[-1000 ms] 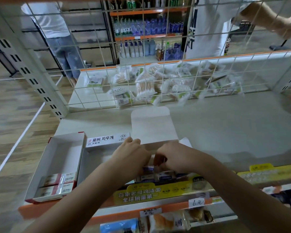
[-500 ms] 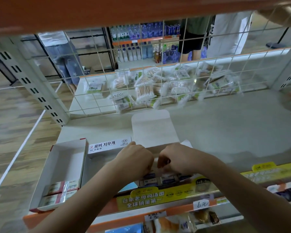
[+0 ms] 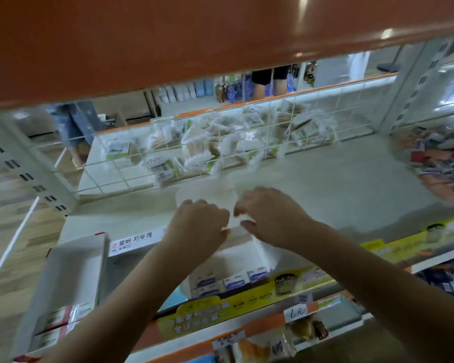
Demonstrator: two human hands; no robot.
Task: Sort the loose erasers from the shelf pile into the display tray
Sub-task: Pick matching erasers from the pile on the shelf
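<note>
Gripping display tray (image 3: 247,247) rear edge, left hand (image 3: 198,226), right hand (image 3: 269,218), erasers (image 3: 231,281) below

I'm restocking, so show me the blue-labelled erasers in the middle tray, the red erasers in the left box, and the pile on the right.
blue-labelled erasers (image 3: 235,280), head view, front label.
red erasers (image 3: 63,317), head view, wrapper.
pile (image 3: 442,166), head view, centre.

Two hands (image 3: 198,224), two display trays (image 3: 71,273), three blue-labelled erasers (image 3: 235,280) visible.

My view: an orange shelf edge (image 3: 194,35) overhead; a white wire grid (image 3: 220,153) backing my pale shelf board (image 3: 338,184); perforated white uprights (image 3: 24,169) at left; wood-plank floor (image 3: 8,231) beyond; a far shelf of bottles (image 3: 194,90), blurred.
</note>
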